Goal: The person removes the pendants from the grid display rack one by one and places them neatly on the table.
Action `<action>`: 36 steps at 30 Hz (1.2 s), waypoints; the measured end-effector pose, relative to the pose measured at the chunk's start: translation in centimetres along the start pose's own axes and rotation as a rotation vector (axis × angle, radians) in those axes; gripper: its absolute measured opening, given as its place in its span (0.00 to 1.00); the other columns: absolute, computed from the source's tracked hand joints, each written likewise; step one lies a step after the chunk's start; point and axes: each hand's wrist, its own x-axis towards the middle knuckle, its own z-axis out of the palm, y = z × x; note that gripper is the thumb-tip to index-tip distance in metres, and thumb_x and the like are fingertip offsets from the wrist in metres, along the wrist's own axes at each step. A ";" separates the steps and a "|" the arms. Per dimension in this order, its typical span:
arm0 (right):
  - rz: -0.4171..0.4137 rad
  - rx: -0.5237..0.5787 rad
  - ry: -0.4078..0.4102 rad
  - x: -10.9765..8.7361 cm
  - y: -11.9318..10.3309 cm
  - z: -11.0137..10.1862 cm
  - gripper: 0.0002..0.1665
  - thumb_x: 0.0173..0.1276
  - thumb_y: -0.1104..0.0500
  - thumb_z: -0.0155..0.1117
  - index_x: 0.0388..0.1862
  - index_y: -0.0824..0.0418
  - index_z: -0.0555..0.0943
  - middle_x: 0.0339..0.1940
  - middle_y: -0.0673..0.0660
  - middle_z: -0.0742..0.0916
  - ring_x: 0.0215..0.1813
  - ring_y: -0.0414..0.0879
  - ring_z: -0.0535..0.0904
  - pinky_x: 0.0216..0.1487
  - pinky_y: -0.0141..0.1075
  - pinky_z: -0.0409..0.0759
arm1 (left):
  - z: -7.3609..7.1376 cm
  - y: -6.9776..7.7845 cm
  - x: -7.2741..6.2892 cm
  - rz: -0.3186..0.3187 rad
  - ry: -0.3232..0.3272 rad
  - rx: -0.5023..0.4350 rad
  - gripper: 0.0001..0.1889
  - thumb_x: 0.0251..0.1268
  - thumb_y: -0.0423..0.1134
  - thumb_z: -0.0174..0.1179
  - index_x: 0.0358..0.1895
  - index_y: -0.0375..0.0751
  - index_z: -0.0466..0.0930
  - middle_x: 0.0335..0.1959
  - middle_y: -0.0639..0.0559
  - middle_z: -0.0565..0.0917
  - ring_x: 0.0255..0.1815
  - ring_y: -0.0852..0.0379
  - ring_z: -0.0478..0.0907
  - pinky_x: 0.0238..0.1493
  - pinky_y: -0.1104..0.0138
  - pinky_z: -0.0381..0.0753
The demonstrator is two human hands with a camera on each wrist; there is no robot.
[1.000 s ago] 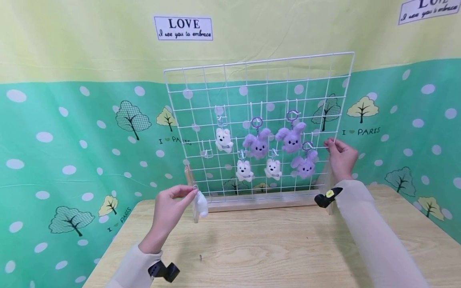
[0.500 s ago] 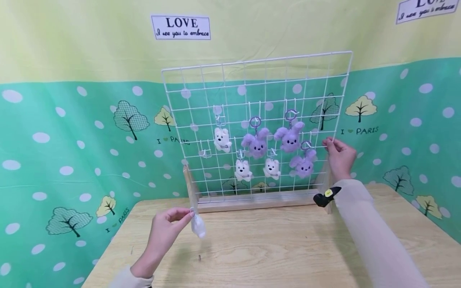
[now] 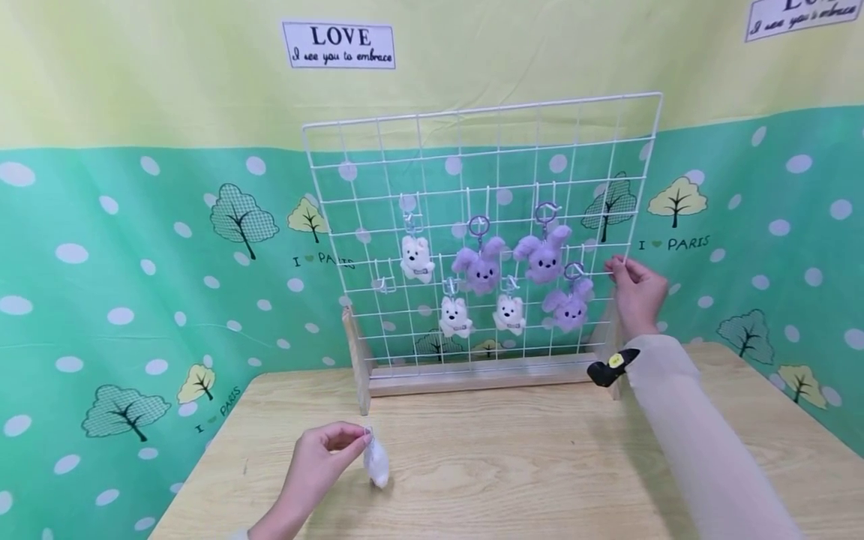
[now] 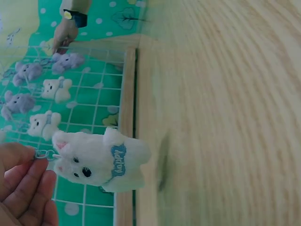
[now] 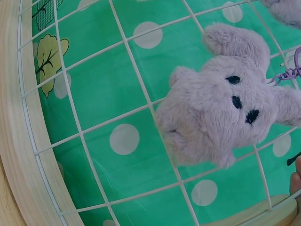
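Note:
My left hand [image 3: 324,461] pinches the metal ring of a white plush dog keychain [image 4: 101,160] between thumb and fingertips. The plush dangles over the table in front of the rack, a blue tag on its chest. My right hand [image 3: 637,292] pinches the right side wire of the white wire grid rack [image 3: 482,112]. On the grid's hooks hang several more keychains: white dogs such as the upper one [image 3: 416,259] and purple plush rabbits such as the lower right one [image 3: 567,309]. At the grid's left, a hook [image 3: 385,285] bears nothing.
A wooden base [image 3: 486,379] holds the grid upright near the back of the wooden table [image 3: 472,465]. Behind hangs a green and yellow curtain [image 3: 169,262] with dots and trees.
My left hand has come down and toward me, away from the rack's left post, carrying the white dog keychain lower over the table. My right hand stays at the grid's side.

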 end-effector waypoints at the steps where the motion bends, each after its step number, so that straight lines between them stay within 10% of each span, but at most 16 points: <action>1: 0.002 0.005 0.000 0.0 0.0 0.0 0.21 0.67 0.53 0.60 0.54 0.62 0.79 0.47 0.53 0.86 0.44 0.33 0.82 0.51 0.26 0.77 | 0.1 -0.2 0.0 -0.004 -0.005 -0.006 0.02 0.53 0.34 0.69 0.29 0.43 0.85 0.27 0.54 0.86 0.29 0.63 0.80 0.36 0.72 0.78; 36: 0.009 -0.024 0.010 -0.1 0.0 0.1 0.22 0.66 0.51 0.60 0.54 0.62 0.80 0.47 0.51 0.87 0.43 0.33 0.82 0.51 0.27 0.77 | 4.4 -4.9 6.3 -0.121 -0.046 -0.138 0.07 0.56 0.32 0.66 0.37 0.34 0.84 0.33 0.48 0.85 0.34 0.59 0.78 0.36 0.72 0.78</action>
